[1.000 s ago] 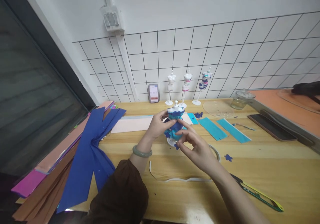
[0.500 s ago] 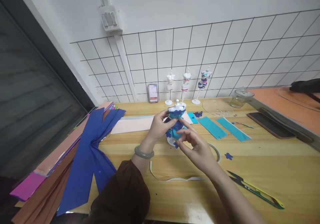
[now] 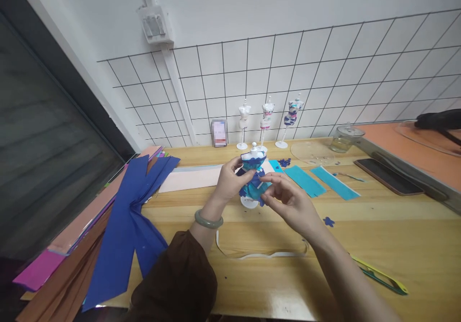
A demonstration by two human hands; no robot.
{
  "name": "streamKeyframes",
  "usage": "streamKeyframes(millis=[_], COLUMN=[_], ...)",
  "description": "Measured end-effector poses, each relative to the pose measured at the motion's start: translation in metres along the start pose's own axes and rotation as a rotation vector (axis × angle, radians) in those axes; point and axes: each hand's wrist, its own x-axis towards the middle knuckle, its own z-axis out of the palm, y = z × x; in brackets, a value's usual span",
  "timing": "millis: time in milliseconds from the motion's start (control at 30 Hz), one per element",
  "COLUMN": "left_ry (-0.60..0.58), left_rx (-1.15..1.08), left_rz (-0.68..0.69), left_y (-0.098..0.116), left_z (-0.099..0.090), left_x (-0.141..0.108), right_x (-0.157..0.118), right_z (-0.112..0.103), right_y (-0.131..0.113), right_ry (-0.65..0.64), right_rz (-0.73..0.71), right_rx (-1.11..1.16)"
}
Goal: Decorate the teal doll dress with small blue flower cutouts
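A small white dress form (image 3: 253,158) wrapped in blue and turquoise paper stands upright on its round base near the middle of the table. My left hand (image 3: 230,180) grips its left side, the thumb across the waist. At its right side, my right hand (image 3: 286,195) pinches the lower edge of the paper skirt near a dark blue piece. The fingertips partly cover that spot. A dark blue paper flower (image 3: 328,221) lies to the right of my right hand. A thin white strip (image 3: 266,255) curves over the table in front.
Crumpled blue paper (image 3: 115,226) and coloured sheets lie left. Three small dress forms (image 3: 291,115) and a phone (image 3: 219,133) stand along the wall. Turquoise strips (image 3: 305,181), a glass jar (image 3: 344,139) and a dark tray (image 3: 389,176) are right. Snips (image 3: 383,275) lie partly behind my right forearm.
My right hand has moved slightly up and right along the skirt, its fingers now closer together. My right forearm now covers the blades of the snips. My left hand keeps its hold.
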Motion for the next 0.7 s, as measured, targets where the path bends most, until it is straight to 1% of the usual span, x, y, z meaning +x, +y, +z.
streamKeyframes(millis=[67, 200, 300, 533, 700], left_ry=[0.002, -0.005, -0.02, -0.06, -0.052], left_rx=[0.006, 0.044, 0.052, 0.025, 0.031], left_rz=[0.001, 0.021, 0.04, 0.05, 0.059], left_y=[0.0, -0.001, -0.001, 0.001, 0.0], left_z=[0.0, -0.001, -0.001, -0.003, -0.003], left_x=[0.0, 0.001, 0.0, -0.001, -0.001], right_x=[0.003, 0.011, 0.019, 0.029, 0.029], right_z=[-0.003, -0.008, -0.011, -0.011, -0.01], right_y=[-0.001, -0.006, -0.011, -0.015, -0.015], right_ry=[-0.033, -0.106, -0.133, -0.102, -0.051], right_rz=[0.024, 0.025, 0.045, 0.115, 0.148], right_rx=[-0.005, -0.065, -0.121, -0.181, -0.177])
